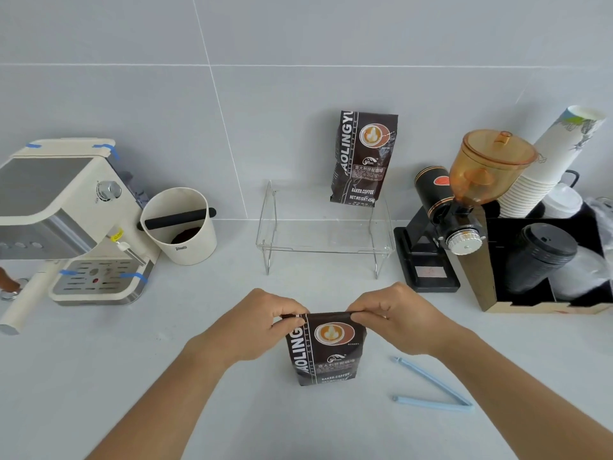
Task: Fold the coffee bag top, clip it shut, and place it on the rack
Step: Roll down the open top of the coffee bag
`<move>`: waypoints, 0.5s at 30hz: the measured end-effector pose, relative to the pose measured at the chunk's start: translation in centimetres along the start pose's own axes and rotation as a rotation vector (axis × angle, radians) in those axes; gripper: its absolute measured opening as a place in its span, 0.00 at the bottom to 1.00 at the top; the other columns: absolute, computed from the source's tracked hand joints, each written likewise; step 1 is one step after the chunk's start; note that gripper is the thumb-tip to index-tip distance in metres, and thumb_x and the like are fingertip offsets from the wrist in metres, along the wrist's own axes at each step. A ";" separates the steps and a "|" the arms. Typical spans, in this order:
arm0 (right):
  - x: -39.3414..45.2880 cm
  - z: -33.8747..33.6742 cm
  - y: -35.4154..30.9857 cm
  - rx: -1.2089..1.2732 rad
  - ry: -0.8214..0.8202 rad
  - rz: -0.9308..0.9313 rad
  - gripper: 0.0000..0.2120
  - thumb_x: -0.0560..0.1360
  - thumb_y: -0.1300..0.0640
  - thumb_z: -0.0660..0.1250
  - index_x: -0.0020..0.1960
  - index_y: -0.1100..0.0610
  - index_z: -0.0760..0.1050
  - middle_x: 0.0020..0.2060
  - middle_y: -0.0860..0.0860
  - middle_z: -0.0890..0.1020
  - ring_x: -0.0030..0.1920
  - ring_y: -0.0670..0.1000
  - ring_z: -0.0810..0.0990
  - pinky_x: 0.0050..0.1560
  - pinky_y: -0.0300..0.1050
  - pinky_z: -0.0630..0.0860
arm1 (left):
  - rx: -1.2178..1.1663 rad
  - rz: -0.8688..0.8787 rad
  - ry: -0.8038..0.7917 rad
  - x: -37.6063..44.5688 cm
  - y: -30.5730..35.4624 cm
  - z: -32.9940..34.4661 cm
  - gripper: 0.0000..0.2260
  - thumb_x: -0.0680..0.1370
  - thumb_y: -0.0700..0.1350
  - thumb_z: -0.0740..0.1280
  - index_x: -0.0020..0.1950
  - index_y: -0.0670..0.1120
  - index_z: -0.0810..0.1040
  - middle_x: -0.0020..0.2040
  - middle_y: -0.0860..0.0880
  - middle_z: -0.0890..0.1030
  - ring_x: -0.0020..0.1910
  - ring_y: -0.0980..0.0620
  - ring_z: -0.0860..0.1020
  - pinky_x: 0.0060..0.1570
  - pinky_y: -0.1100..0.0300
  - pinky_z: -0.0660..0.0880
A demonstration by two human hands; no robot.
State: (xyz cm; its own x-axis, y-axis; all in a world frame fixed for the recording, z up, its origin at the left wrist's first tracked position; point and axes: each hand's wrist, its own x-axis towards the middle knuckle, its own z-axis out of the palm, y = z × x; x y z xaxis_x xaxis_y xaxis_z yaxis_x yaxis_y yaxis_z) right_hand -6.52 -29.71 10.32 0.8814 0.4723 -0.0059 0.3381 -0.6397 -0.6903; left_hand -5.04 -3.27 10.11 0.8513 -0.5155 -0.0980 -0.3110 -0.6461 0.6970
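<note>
Head view: bag top beneath fingers.

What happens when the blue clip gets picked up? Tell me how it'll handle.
The blue clip looks thin and plastic, so probably very light. It lies open in a V, so its arms may swing at the hinge when lifted. Flat on the counter, it seems unlikely to roll.

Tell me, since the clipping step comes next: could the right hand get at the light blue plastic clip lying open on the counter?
Probably yes. The light blue plastic clip lies beside the right hand with nothing between, though that hand must first release the brown coffee bag.
</note>
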 end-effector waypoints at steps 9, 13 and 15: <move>-0.2 -0.6 0.5 0.072 0.078 0.057 0.05 0.75 0.58 0.70 0.47 0.57 0.85 0.40 0.49 0.88 0.42 0.47 0.84 0.43 0.34 0.79 | 0.023 -0.027 0.087 0.8 0.2 -0.3 0.04 0.74 0.45 0.72 0.40 0.46 0.85 0.35 0.49 0.86 0.31 0.58 0.79 0.31 0.74 0.68; -1.7 -0.6 2.1 0.170 0.124 0.183 0.06 0.75 0.58 0.71 0.50 0.55 0.85 0.43 0.45 0.87 0.45 0.39 0.84 0.47 0.28 0.77 | 0.026 -0.024 0.077 0.6 -0.1 -0.1 0.05 0.76 0.44 0.70 0.42 0.47 0.84 0.36 0.51 0.85 0.33 0.55 0.79 0.31 0.71 0.68; -3.1 0.0 4.2 0.132 0.149 0.286 0.06 0.74 0.57 0.71 0.50 0.53 0.84 0.43 0.44 0.87 0.45 0.39 0.84 0.48 0.29 0.77 | 0.004 -0.029 0.088 0.3 -0.2 0.1 0.04 0.76 0.43 0.70 0.43 0.47 0.85 0.38 0.52 0.86 0.37 0.56 0.81 0.35 0.69 0.72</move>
State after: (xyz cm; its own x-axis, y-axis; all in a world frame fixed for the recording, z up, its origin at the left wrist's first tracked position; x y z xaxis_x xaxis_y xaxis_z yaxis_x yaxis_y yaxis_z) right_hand -7.85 -33.85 7.49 0.9760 0.1857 -0.1138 0.0336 -0.6446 -0.7638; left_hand -4.80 -3.31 9.82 0.8937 -0.4452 -0.0549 -0.2873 -0.6621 0.6922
